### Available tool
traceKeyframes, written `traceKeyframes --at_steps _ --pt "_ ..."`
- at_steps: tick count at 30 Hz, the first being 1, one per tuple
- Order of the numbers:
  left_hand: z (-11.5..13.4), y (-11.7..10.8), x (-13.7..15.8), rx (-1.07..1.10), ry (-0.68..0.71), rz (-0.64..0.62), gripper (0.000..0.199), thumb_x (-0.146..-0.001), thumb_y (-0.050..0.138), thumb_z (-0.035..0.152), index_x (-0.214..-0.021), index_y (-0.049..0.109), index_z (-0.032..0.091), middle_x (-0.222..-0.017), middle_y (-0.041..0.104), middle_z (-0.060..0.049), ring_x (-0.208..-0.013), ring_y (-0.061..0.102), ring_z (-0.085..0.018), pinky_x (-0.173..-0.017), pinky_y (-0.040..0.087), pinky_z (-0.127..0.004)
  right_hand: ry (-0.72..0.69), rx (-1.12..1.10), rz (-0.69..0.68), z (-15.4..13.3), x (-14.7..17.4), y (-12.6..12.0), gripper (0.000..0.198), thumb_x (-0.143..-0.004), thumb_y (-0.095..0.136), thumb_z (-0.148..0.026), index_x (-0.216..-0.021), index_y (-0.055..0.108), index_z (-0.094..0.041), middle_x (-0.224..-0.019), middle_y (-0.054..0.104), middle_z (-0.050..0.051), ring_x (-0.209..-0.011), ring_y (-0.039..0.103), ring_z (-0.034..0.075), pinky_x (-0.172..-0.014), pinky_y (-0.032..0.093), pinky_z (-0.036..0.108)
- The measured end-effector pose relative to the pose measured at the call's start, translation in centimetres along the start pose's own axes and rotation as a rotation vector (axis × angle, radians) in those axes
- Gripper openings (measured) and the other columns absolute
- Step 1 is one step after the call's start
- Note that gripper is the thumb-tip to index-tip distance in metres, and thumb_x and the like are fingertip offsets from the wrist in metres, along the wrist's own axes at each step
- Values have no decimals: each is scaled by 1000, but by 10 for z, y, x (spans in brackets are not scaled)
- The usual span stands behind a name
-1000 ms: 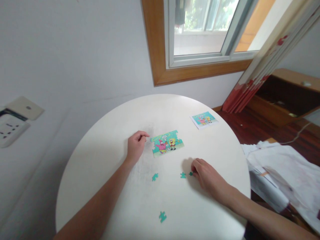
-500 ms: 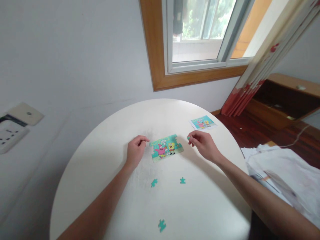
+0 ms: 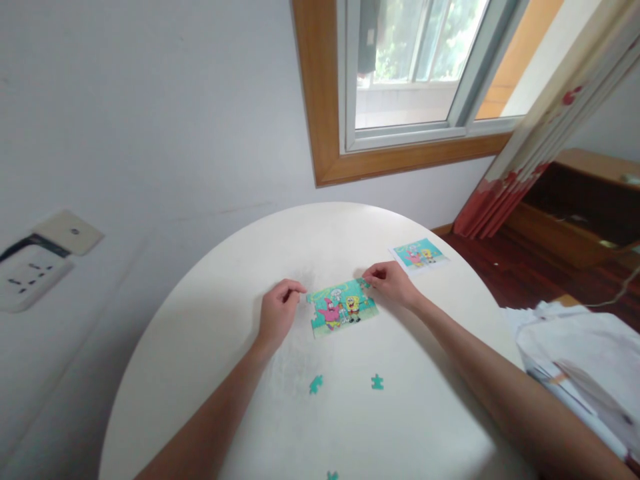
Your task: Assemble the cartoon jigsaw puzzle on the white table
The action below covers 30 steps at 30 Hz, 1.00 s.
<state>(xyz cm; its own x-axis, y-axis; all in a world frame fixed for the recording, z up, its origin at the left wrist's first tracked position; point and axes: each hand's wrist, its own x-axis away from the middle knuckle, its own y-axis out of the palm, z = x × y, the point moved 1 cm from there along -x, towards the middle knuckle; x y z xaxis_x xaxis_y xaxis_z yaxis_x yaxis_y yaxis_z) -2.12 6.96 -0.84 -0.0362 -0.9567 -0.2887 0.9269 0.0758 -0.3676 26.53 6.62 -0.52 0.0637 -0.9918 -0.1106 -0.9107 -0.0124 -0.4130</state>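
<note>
A partly joined jigsaw puzzle point(image 3: 343, 308) with cartoon figures on a turquoise ground lies on the white table. At its upper left corner is my left hand point(image 3: 281, 310), fingers curled and thumb drawn in, the fingertips at the edge. What they pinch, if anything, is too small to make out. My right hand point(image 3: 393, 283) pinches a small turquoise puzzle piece point(image 3: 367, 283) against the gap in the upper right corner; the fingers partly cover it. Closer to me lie loose turquoise pieces: a left one point(image 3: 315, 384), a right one point(image 3: 377, 382) and one cut off by the bottom edge point(image 3: 333, 475).
A picture card point(image 3: 421, 253) with the same cartoon lies beyond my right hand. The round table point(image 3: 210, 300) stands against the wall below a window point(image 3: 405, 123). White cloth-like items point(image 3: 580, 360) are at the right; a power socket point(image 3: 33, 277) is on the left.
My right hand has moved left, bringing its piece from beside the puzzle to the upper right corner. My left hand stays by the left edge. The view has shifted slightly.
</note>
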Motion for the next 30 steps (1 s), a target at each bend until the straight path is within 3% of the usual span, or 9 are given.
traceKeyframes --at_steps 9,18,30 --pt "-3 0 -1 -13 -1 -10 17 -74 50 17 -75 67 18 -71 63 1 -66 54 -13 -65 41 -24 83 97 3 7 -3 7 10 -73 62 -20 -70 70 -14 -67 71 4 -63 62 15 -60 46 24" --pt "2 0 -1 -26 13 -11 17 -74 49 18 -73 66 17 -72 63 1 -67 55 -14 -65 40 -24 64 282 3 -6 0 8 11 -73 62 -14 -73 73 -15 -70 73 5 -64 63 15 -60 44 23" --pt "3 0 -1 -37 20 -20 18 -74 48 19 -72 65 18 -72 63 0 -68 54 -14 -65 40 -24 62 269 45 -7 5 9 9 -74 63 -19 -70 70 -15 -67 70 4 -62 60 14 -59 41 23"
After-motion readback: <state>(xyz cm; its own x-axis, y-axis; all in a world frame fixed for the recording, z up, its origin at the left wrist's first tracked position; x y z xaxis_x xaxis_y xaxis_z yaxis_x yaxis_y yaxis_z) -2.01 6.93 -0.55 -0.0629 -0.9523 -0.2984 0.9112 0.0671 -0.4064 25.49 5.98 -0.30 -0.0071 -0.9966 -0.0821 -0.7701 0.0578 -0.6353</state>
